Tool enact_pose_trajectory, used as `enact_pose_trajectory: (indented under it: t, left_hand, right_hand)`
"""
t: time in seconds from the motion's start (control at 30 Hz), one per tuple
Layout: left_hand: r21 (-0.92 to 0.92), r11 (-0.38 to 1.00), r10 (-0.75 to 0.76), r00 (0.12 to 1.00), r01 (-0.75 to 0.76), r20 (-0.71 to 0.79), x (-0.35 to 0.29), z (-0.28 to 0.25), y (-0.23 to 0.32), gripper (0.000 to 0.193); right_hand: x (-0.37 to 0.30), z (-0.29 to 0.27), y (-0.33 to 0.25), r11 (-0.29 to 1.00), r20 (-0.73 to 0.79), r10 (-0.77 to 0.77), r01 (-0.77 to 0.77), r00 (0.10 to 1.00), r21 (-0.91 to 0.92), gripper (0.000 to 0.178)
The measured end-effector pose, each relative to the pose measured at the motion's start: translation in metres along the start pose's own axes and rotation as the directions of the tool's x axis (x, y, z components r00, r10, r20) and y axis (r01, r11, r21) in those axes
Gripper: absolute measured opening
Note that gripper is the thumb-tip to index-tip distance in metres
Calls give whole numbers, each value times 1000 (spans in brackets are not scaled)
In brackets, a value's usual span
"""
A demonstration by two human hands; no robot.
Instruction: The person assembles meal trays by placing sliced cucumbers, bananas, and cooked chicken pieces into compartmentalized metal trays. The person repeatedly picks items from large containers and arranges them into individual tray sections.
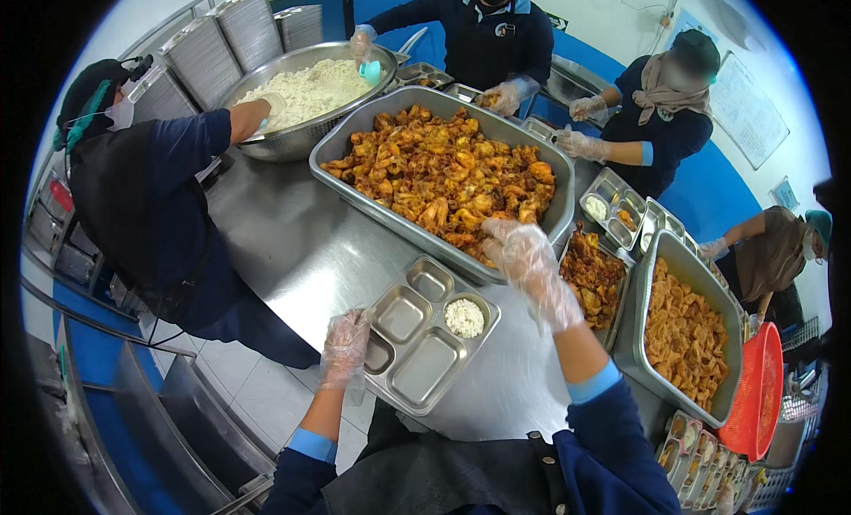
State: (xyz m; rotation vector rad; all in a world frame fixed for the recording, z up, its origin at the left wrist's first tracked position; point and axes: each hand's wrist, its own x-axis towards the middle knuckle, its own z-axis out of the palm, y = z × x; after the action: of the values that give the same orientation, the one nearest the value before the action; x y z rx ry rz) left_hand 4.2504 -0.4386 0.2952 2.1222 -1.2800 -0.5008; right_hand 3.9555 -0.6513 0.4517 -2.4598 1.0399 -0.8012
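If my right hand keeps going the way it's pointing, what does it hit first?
Most likely the fried chicken pieces in the big steel pan. The right hand points up and away over the pan's near rim, though its height above the rim is hard to judge.

Steel table (292,240), tiled floor (257,382), blue-and-white walls (718,196).

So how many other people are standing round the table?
4: one by the rice bowl at left, one at the far end, two along the right side. More may be hidden.

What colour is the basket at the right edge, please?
Red-orange basket, seen best in the head view.
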Motion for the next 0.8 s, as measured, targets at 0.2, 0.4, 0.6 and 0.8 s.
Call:
enact_pose_trajectory:
  t: [0.2, 0.4, 0.6, 0.8]
  left_hand:
    - [11, 973, 224, 956, -230, 188, 6, -10, -28, 39]
    - [-246, 969, 71, 907, 37, 415, 19, -12, -41, 31]
    - [-333, 943, 97, 934, 25, 344, 15, -18, -45, 46]
    - [-421, 904, 227, 920, -76, 321, 15, -22, -48, 40]
  right_hand:
    - [87, 35, 33, 789, 353, 184, 76, 917, -610, 24]
    - [96, 16, -2, 850, 451, 367, -96, 814, -517, 58]
    - [122, 26, 4, 793, 531, 334, 72, 779, -605, 52]
    - [107, 18, 59, 982, 348, 184, -161, 919, -94, 33]
